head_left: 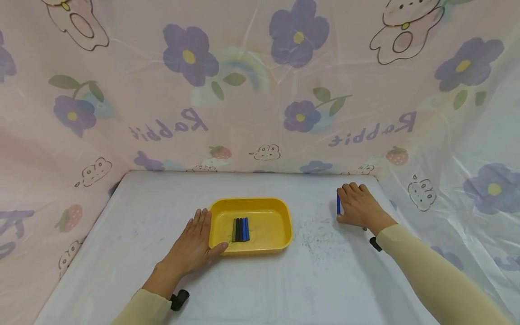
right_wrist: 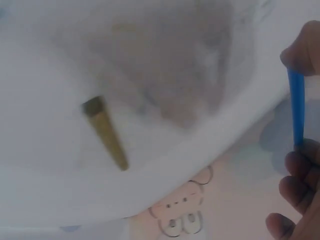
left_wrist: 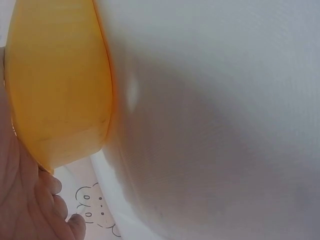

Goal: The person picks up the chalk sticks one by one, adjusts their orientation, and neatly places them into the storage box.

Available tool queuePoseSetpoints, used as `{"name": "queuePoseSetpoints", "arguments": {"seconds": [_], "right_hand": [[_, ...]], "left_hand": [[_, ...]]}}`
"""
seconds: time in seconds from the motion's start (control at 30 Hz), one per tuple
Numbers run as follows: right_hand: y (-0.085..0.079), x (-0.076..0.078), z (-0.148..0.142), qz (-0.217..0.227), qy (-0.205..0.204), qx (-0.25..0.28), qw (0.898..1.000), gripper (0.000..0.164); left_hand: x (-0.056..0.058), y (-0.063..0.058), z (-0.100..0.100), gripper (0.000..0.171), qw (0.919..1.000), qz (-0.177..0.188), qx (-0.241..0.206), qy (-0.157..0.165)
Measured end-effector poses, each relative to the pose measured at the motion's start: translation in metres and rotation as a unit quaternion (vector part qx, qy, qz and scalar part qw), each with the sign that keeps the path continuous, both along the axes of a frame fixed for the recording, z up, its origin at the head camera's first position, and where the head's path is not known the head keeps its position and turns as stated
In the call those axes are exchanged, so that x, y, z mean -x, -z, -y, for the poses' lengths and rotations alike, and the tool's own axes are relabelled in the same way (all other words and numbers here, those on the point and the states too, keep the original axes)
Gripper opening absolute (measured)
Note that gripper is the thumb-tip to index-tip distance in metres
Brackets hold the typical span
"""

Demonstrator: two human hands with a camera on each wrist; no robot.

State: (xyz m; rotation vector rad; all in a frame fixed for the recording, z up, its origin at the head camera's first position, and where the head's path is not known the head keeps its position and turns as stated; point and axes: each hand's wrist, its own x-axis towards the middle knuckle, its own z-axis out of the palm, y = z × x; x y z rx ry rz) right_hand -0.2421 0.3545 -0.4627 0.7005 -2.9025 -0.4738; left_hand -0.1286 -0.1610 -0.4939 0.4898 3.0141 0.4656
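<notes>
My left hand [head_left: 191, 246] lies along the left side of a yellow tray [head_left: 270, 228], fingers straight against its outer wall and thumb over the near rim. Inside the tray, several short sticks [head_left: 240, 230] in olive, black and blue lie side by side in a row. Off to the right, my right hand [head_left: 359, 207] pinches a slim blue stick [head_left: 338, 205] by its two ends, between thumb and fingertips. The right wrist view shows this blue stick [right_wrist: 297, 107] held above the white table. Beneath that hand an olive-gold stick [right_wrist: 107, 135] lies on the table.
The white tabletop [head_left: 260, 289] carries dark smudges between the tray and my right hand. A printed cloth curtain [head_left: 252, 104] with flowers and rabbits hangs behind the table and along both sides. Each wrist wears a small black device [head_left: 179, 299].
</notes>
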Motion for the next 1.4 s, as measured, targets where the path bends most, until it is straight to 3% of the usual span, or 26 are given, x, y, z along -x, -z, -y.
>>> {"name": "queuePoseSetpoints", "arguments": {"seconds": [0.43, 0.77, 1.13, 1.4], "right_hand": [[-0.026, -0.004, 0.059, -0.023, -0.045, 0.020, 0.999, 0.067], [-0.043, -0.008, 0.100, -0.065, -0.094, 0.036, 0.993, 0.064], [-0.052, -0.013, 0.139, -0.038, -0.095, 0.025, 0.994, 0.067], [-0.047, -0.022, 0.173, -0.019, -0.115, 0.019, 0.993, 0.068]], "left_hand": [[0.002, 0.000, -0.001, 0.111, 1.0000, 0.000, 0.009, 0.000], [0.002, -0.001, -0.001, 0.111, 0.9998, 0.005, 0.018, -0.001], [0.002, -0.002, -0.001, 0.110, 0.9999, -0.010, 0.014, 0.002], [0.001, -0.001, 0.000, 0.110, 0.9999, -0.009, 0.014, 0.001]]}}
